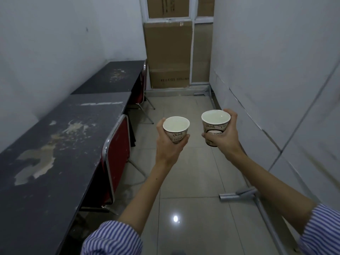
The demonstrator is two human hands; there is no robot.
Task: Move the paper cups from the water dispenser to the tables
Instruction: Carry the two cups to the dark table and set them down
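carrying two paper cups down a narrow room, one in each hand, both arms reaching forward over the tiled floor (193, 172). left hand (170, 146) wrapping snugly round the lower half of the left cup (176, 129), fingers curling under and thumb lying along the near side, probably keeping the rim clear and the cup level. right hand (223, 134) closing round the right cup (215, 127) from the right, fingers reaching behind, thumb crossing the printed front. both cups staying upright with mouths up, seemingly holding a pale liquid, which explains the careful, level carry away from the body. cups hanging in the air between the tables and the right wall, near each other but not touching, well apart from any surface. two dark tables lining the left wall: near table (55, 144) with worn, flaking patches, far table (114, 78) touching its far end. red chair (117, 153) tucking in against the near table, another by the far one. boxes (168, 56) stacking at the far end. grey tube (237, 195) lying on the floor at right, worth stepping round. judging the carry as well along, with setting down on the tables not yet done; no dispenser showing in view.
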